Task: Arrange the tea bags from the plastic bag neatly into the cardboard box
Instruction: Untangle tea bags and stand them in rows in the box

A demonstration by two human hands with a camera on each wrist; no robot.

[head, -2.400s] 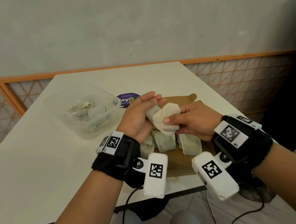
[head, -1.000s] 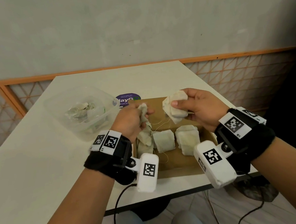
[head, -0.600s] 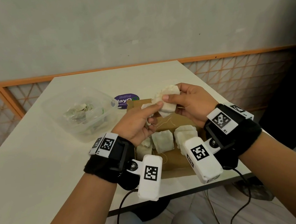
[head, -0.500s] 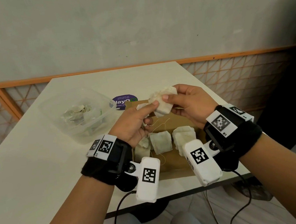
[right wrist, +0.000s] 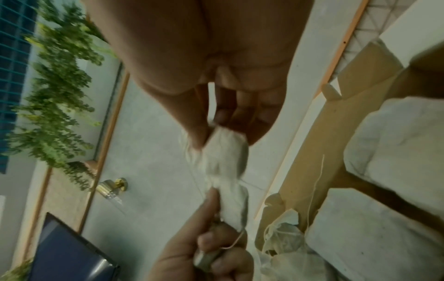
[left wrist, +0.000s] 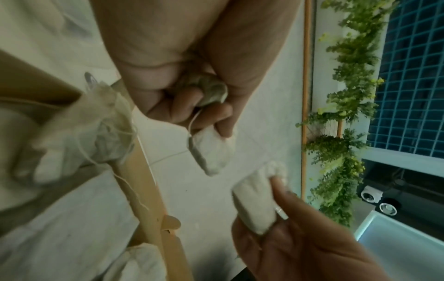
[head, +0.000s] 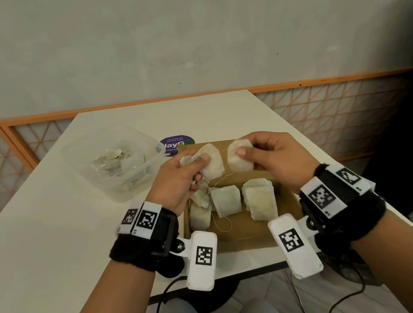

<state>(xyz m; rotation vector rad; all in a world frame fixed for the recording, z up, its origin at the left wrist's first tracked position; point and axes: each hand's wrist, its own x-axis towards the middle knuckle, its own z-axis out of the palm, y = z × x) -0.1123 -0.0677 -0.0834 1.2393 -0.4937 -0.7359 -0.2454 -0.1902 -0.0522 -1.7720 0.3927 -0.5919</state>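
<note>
Both hands were raised above the open cardboard box (head: 239, 237), which sat on the white table (head: 55, 236) close to its near edge. The left hand (head: 177, 182) had its thumb and fingers curled round a tea bag (head: 212, 164), pinching it at one edge so that it stuck out towards the other hand; from the left wrist view a second, crumpled tea bag (left wrist: 212, 91) was bunched deeper in the same palm, with a thin string trailing from it. The right hand (head: 274, 159) pinched another tea bag (head: 239, 160) between thumb and fingertips. The two held bags were just beside each other, with a narrow gap between them in the head view.

Inside the box lay more tea bags: a loose, rumpled bunch (head: 200, 208) against the left wall, one flat bag (head: 226, 201) in the middle, and a small stack (head: 259, 199) to the right, with loose strings curling over the box floor.

To the left of the box stood a clear plastic container (head: 114, 163) with more tea bags and crumpled plastic inside. A round purple sticker (head: 177, 141) lay on the table just behind the box.
</note>
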